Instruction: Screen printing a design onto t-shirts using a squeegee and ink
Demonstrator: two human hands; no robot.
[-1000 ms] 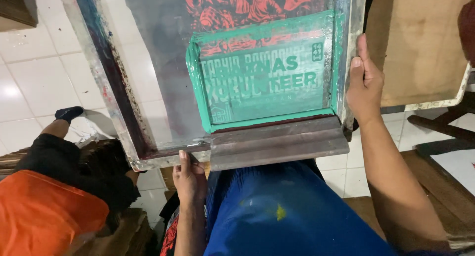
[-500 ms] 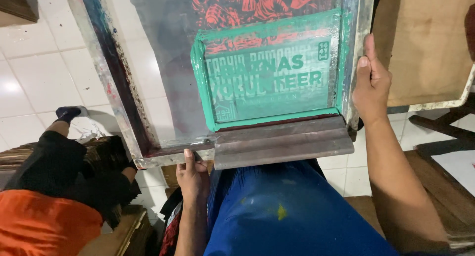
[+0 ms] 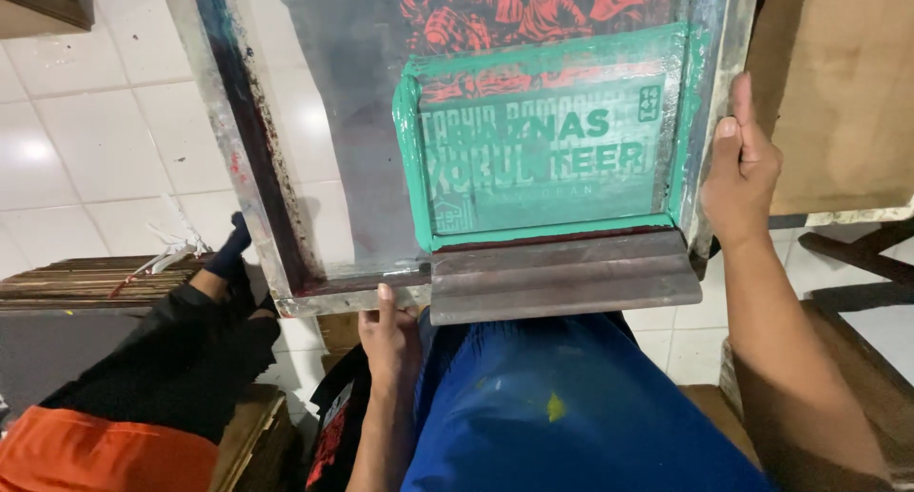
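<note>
I hold a screen-printing frame (image 3: 248, 168) tilted up in front of me. Its mesh carries a green-taped panel (image 3: 543, 149) with pale lettering and a red printed picture (image 3: 533, 11) above it. A dark squeegee (image 3: 566, 278) rests along the frame's near edge. My left hand (image 3: 388, 338) grips the near bottom rail from below, thumb up on the metal. My right hand (image 3: 741, 168) clasps the frame's right rail. Below, my blue apron (image 3: 571, 416) covers my lap.
Another person in a black sleeve (image 3: 181, 359) and orange top (image 3: 105, 454) sits low at the left. A stack of wooden boards (image 3: 86, 278) lies left on the white tiled floor (image 3: 86, 140). A brown board (image 3: 838, 92) stands at the right, and wooden furniture (image 3: 857, 254) sits beneath it.
The frame has stayed tilted up in both hands, shifting slightly. The person at the left has drawn the black-sleeved arm back and lower.
</note>
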